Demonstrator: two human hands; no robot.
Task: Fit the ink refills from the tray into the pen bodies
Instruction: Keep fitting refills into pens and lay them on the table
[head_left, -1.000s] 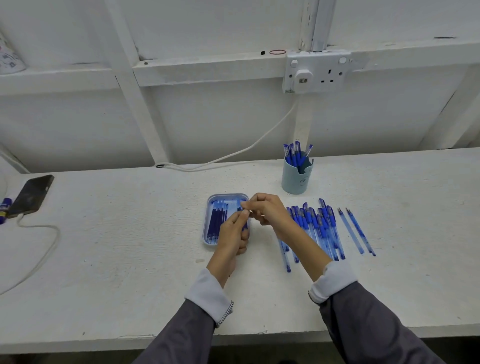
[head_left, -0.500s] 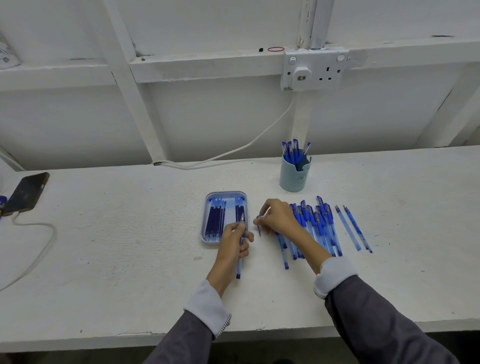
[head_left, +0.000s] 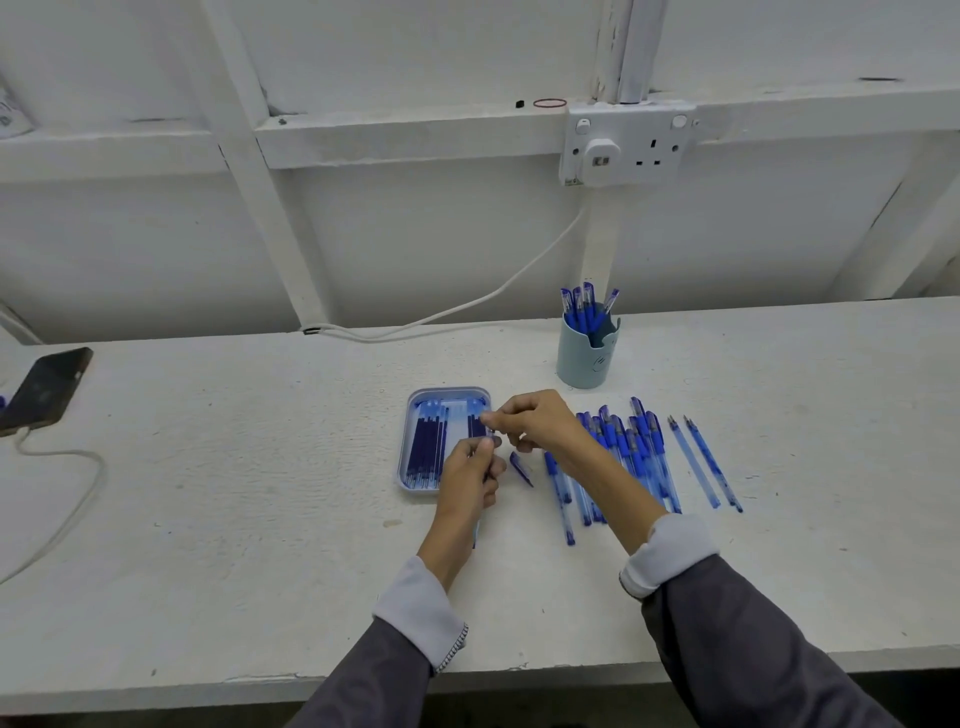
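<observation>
A blue tray (head_left: 410, 457) holds several dark ink refills (head_left: 428, 447) lying lengthwise. My left hand (head_left: 470, 483) is at the tray's right edge, closed around a clear blue pen body (head_left: 475, 535) whose lower end pokes out beneath the palm. My right hand (head_left: 543, 423) reaches across from the right. Its thumb and forefinger pinch the pale far end of a refill (head_left: 485, 418) over the tray's right side. A loose blue cap (head_left: 521, 467) lies on the table between my hands. A row of several blue pens (head_left: 623, 457) sits partly under my right forearm.
Two thin pen bodies (head_left: 698, 462) lie at the right of the row. A pale blue cup (head_left: 584, 358) with several pens stands behind. A phone (head_left: 44, 389) with its cable (head_left: 67, 514) lies far left. A wall socket (head_left: 626, 145) is above, and the table's front edge is near.
My right hand left the pen row, put the blue cap down, and moved left to the tray. My left hand rose slightly with the pen body.
</observation>
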